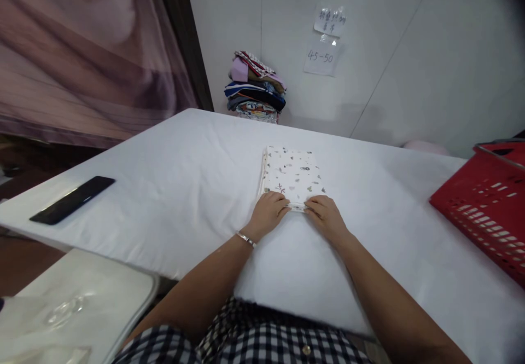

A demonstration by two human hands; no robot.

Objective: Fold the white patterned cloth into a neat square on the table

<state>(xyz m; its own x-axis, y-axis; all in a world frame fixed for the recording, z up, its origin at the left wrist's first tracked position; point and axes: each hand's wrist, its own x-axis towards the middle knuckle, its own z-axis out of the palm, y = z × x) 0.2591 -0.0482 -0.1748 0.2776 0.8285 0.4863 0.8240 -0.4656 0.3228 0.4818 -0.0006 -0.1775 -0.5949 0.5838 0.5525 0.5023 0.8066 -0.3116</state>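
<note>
A folded white cloth (292, 172) with small printed figures lies flat on the white-covered table (184, 189). Its layers show along the left side and the near edge. My left hand (268, 211), with a silver bracelet at the wrist, grips the near left corner, its fingers closed on the cloth. At the near right part of the same edge, my right hand (327, 215) pinches the layers too. A short stretch of folded edge is visible between the two hands. The undersides of both hands are hidden.
A black phone-like slab (74, 200) lies at the table's left. On the right stands a red basket (488, 205). Folded clothes (256, 87) are stacked beyond the far edge, against the wall. A curtain (94, 52) hangs at left; a white surface (94, 298) is below.
</note>
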